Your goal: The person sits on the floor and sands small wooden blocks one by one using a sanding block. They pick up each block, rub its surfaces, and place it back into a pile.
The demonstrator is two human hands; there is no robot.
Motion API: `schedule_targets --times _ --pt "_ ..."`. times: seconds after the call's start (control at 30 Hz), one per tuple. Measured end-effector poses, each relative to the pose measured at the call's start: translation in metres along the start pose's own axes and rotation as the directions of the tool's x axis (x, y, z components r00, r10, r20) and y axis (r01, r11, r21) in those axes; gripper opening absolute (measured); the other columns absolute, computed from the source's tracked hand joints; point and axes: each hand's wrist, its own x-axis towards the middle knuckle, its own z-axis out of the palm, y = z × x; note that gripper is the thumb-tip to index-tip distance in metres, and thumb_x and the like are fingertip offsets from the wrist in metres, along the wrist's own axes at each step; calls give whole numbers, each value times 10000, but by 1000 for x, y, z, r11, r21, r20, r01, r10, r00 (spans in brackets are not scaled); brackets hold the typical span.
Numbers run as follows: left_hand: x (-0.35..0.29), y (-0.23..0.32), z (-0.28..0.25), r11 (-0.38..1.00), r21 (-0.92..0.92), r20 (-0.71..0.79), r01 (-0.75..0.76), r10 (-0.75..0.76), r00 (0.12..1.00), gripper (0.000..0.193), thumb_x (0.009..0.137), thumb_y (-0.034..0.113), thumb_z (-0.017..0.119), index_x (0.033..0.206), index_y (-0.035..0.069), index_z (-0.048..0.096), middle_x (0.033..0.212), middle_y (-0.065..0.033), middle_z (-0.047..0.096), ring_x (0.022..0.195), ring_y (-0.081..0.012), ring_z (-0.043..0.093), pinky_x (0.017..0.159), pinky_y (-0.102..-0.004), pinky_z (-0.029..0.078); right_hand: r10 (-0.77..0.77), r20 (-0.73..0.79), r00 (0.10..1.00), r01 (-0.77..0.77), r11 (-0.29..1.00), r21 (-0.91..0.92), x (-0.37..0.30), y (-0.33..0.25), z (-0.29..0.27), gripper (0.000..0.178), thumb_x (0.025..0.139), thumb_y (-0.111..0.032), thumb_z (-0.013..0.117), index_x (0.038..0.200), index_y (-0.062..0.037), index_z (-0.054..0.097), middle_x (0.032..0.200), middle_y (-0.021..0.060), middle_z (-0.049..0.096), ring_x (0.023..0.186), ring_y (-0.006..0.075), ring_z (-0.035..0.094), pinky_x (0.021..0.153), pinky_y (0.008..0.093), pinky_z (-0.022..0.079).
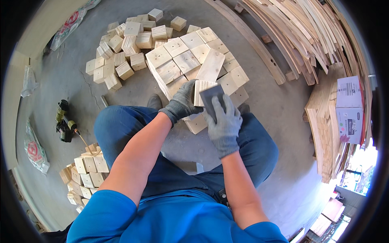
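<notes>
Both hands wear grey knit gloves. My left hand (183,100) is closed around the left side of a small wooden block (201,90), whose grooved, grainy face shows. A dark grey, flat-faced sanding block (209,96) is in my right hand (227,126), with the fingers spread over its top. It overlaps the right side of the wooden block; whether the two touch I cannot make out. Just beyond, a longer flat wooden piece (211,65) lies at a slant on a stack of wooden blocks (167,71), many with a small dark hole.
Loose wooden blocks (125,44) are heaped at the far left. More are stacked (87,174) at the near left, by a black and olive power tool (63,121). Long timber strips (291,36) lie at the far right, and a white and purple carton (349,109) is at the right.
</notes>
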Motion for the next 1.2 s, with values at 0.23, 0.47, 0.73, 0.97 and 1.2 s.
schedule_targets --times 0.23,0.47,0.73,0.97,1.2 --pt "-1 -10 4 1000 -8 -21 -12 12 1000 1147 648 207 1041 1587 79 396 1442 -120 582 1348 -251 580 1182 -379 468 -11 -23 1000 12 999 44 -26 8 0 667 857 -321 855 1493 -268 662 1633 136 514 1335 473 544 1097 627 430" --pt "-2 5 0 989 -147 -12 -30 28 1000 1142 637 192 1054 1572 89 408 1452 -106 575 1363 -240 568 1194 -392 462 66 -29 997 -66 997 30 96 15 21 617 879 -355 817 1469 -251 670 1609 115 542 1280 448 616 1068 571 493" --pt "-1 -5 5 997 -57 -14 -45 44 999 1145 642 198 1057 1574 95 400 1433 -98 588 1330 -229 585 1170 -381 481 70 -64 995 -68 997 46 75 22 30 638 892 -360 811 1491 -217 647 1618 137 532 1317 452 591 1079 584 489" --pt "1 -15 9 999 -22 -21 -42 42 999 1188 629 220 1061 1593 101 376 1436 -104 585 1321 -226 584 1163 -379 482 30 -22 999 -28 996 81 -37 10 -1 690 866 -289 851 1516 -206 636 1633 182 503 1322 469 552 1107 603 440" --pt "-1 -15 7 999 -45 -17 -9 8 1000 1176 633 214 1058 1587 90 382 1448 -105 577 1332 -231 579 1163 -381 481 19 -70 997 -14 998 69 7 16 13 695 862 -312 843 1519 -254 624 1642 141 505 1311 479 564 1079 618 455"
